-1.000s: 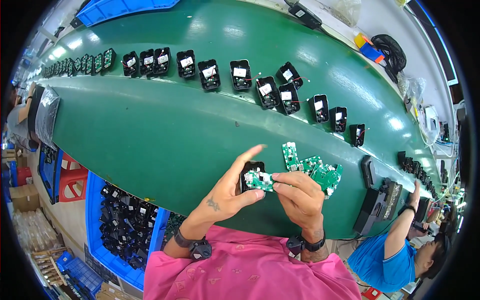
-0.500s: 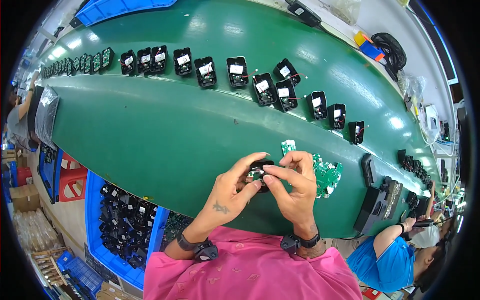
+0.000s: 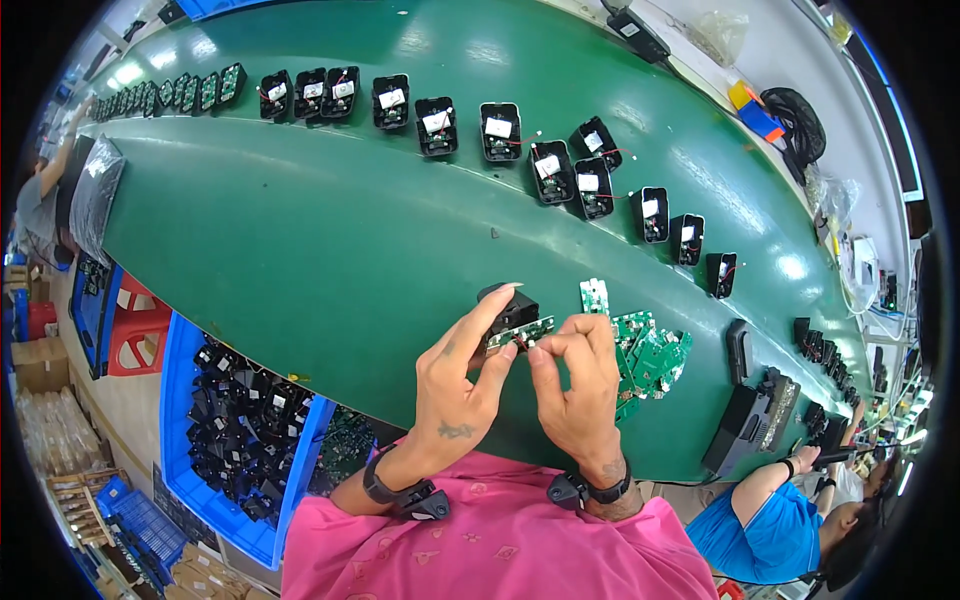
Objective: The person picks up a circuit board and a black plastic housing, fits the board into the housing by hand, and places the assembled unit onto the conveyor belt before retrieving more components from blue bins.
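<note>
Between thumb and fingers, my left hand [image 3: 458, 385] grips a small black plastic housing [image 3: 514, 308] together with a narrow green circuit board [image 3: 532, 332], which sits tilted along the housing's near side. My right hand [image 3: 578, 385] is closed in a pinch at the board's near edge, where a thin red and dark wire [image 3: 520, 343] shows. The fingertips hide most of what it pinches. Just right of that hand lies a loose pile of green circuit boards [image 3: 655, 352], with one more board [image 3: 594, 296] at its far left.
Black open housings with white-labelled parts [image 3: 500, 130] form a line across the green table [image 3: 300, 230]. A black device [image 3: 740, 425] lies at right, near a co-worker in a blue shirt [image 3: 770, 535]. A blue bin [image 3: 180, 440] of black parts stands lower left.
The housing has been turned, so its black outer side now shows, with the board along its near edge. My right hand has come down to a pinch beside the board. The view has shifted slightly.
</note>
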{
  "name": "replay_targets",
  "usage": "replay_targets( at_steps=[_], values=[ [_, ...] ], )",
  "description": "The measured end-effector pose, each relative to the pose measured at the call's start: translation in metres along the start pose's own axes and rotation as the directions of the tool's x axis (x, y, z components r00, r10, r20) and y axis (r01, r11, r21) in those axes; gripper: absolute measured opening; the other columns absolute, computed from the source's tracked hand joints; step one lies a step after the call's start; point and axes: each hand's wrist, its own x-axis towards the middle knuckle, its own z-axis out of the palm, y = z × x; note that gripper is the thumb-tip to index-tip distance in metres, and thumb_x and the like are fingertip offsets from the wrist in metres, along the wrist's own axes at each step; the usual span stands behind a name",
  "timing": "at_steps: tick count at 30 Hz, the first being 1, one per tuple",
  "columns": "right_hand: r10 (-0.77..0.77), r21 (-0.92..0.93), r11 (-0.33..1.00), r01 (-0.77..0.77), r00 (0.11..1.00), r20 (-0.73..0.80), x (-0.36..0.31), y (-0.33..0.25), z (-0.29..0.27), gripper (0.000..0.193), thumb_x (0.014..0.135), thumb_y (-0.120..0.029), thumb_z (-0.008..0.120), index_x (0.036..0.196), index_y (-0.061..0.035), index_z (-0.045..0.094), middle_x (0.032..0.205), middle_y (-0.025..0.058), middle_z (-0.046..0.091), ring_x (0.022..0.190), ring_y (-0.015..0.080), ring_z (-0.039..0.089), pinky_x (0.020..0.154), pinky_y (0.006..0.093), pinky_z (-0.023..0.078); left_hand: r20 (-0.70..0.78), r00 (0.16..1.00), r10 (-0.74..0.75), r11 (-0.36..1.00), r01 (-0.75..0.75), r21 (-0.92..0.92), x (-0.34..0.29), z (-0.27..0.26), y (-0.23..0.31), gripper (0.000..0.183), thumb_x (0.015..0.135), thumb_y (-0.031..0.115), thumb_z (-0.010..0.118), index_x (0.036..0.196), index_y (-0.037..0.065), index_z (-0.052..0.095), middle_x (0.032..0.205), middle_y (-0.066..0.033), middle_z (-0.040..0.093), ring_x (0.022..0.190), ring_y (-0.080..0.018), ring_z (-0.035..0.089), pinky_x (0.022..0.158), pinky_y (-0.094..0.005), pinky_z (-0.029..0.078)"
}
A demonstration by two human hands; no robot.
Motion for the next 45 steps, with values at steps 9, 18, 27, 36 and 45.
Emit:
replay_targets(
  at_steps=[9, 18, 27, 36, 45],
  values=[
    [0.085, 0.122, 0.986, -0.117, 0.967, 0.239, 0.001, 0.0, -0.013, 0.007, 0.089, -0.002, 0.065, 0.085, -0.0003, 0.06, 0.074, 0.0095, 0.067, 0.063, 0.0211, 0.071, 0.056, 0.03, 0.052, 0.154, 0.984, 0.087, 0.981, -0.112, 0.159, 0.0, -0.013, 0.007, 0.047, 0.089, -0.009, 0.062, 0.135, 0.002, 0.057, 0.123, -0.015, 0.065, 0.103, -0.0182, 0.067, 0.084, -0.0292, 0.057],
    [0.062, 0.067, 0.994, -0.087, 0.949, 0.31, 0.0, 0.004, -0.016, 0.006, 0.085, 0.001, 0.066, 0.084, 0.0002, 0.06, 0.069, 0.0098, 0.066, 0.059, 0.0211, 0.07, 0.053, 0.0293, 0.052, 0.237, 0.952, 0.195, 0.938, -0.251, 0.238, -0.001, -0.018, 0.005, 0.054, 0.086, -0.009, 0.058, 0.137, 0.011, 0.057, 0.117, -0.0212, 0.063, 0.09, -0.0401, 0.067, 0.074, -0.04, 0.057],
    [0.059, 0.014, 0.997, -0.069, 0.924, 0.378, 0.007, -0.002, -0.007, 0.005, 0.085, 0.001, 0.065, 0.084, 0.0012, 0.061, 0.068, 0.0107, 0.066, 0.057, 0.0201, 0.068, 0.053, 0.0299, 0.051, 0.087, 0.976, 0.197, 0.922, -0.215, 0.321, -0.015, -0.02, 0.001, 0.054, 0.085, -0.004, 0.06, 0.136, 0.012, 0.056, 0.11, -0.0203, 0.063, 0.081, -0.0393, 0.068, 0.067, -0.0438, 0.058],
    [0.069, -0.036, 0.998, -0.059, 0.86, 0.505, 0.023, -0.021, 0.014, 0.017, 0.098, -0.005, 0.051, 0.104, 0.0056, 0.063, 0.077, 0.0044, 0.061, 0.07, 0.0106, 0.053, 0.061, 0.0264, 0.046, -0.191, 0.962, 0.193, 0.919, -0.11, 0.378, -0.045, -0.023, -0.007, 0.059, 0.079, 0.006, 0.065, 0.135, 0.015, 0.05, 0.108, -0.0199, 0.059, 0.07, -0.0367, 0.067, 0.06, -0.0431, 0.056],
    [-0.152, -0.233, 0.888, 0.396, 0.732, 0.664, 0.038, -0.084, 0.051, 0.028, 0.104, -0.018, 0.046, 0.099, 0.0056, 0.06, 0.072, 0.0165, 0.059, 0.06, 0.0223, 0.052, 0.055, 0.0362, 0.042, -0.505, 0.82, 0.268, 0.944, -0.118, 0.309, -0.075, -0.053, -0.011, 0.056, 0.081, 0.01, 0.065, 0.135, 0.009, 0.05, 0.105, -0.0291, 0.057, 0.067, -0.0365, 0.067, 0.056, -0.0428, 0.054]
  ],
)
